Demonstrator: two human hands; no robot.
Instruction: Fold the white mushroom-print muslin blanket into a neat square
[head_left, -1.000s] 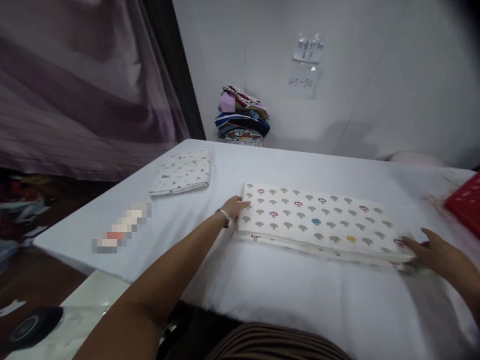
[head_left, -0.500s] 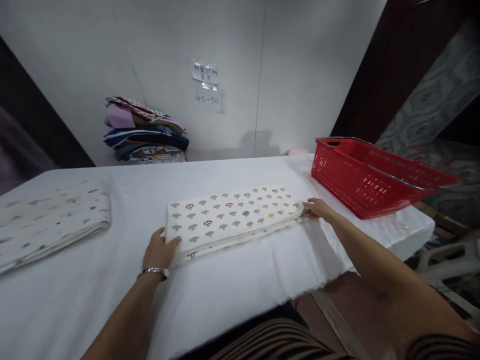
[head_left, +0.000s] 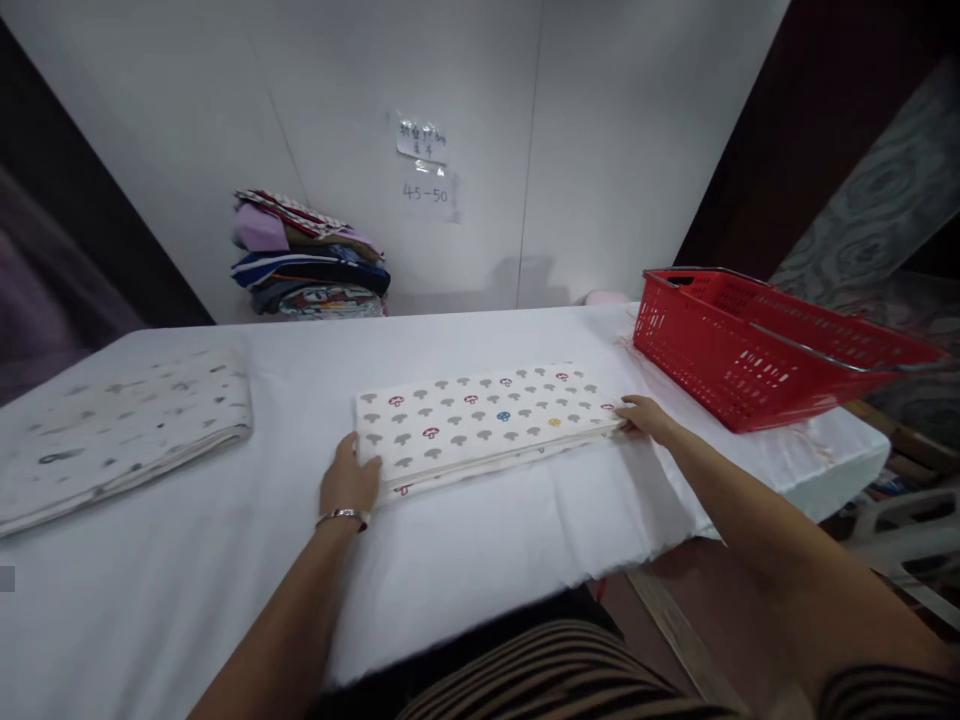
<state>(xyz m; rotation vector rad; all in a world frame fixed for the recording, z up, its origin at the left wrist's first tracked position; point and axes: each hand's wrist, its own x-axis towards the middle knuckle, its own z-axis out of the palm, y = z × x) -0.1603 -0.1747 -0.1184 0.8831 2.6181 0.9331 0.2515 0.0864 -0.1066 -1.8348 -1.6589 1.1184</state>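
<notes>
A long folded white cloth [head_left: 480,425] printed with grey, red, blue and yellow mushrooms lies flat on the table in front of me. My left hand [head_left: 351,480], with a bracelet at the wrist, holds its left end, thumb over the top near the front corner. At the other end, my right hand [head_left: 643,416] pinches the right front corner between thumb and fingers. The fingertips of the right hand are partly hidden. Several layers show along the cloth's front edge. Farther left lies another folded white cloth [head_left: 150,430] with a blurred dark print.
White fabric covers the table [head_left: 480,560]. A red plastic basket [head_left: 720,350] with metal handles stands at the right end. Against the back wall is a stack of folded fabrics [head_left: 311,260]. Paper signs [head_left: 424,170] hang on the wall. A white plastic chair [head_left: 907,540] is at lower right.
My view has turned slightly left, so everything appears a little farther right. Both hands stay at the ends of the mushroom-print cloth, which keeps its shape.
</notes>
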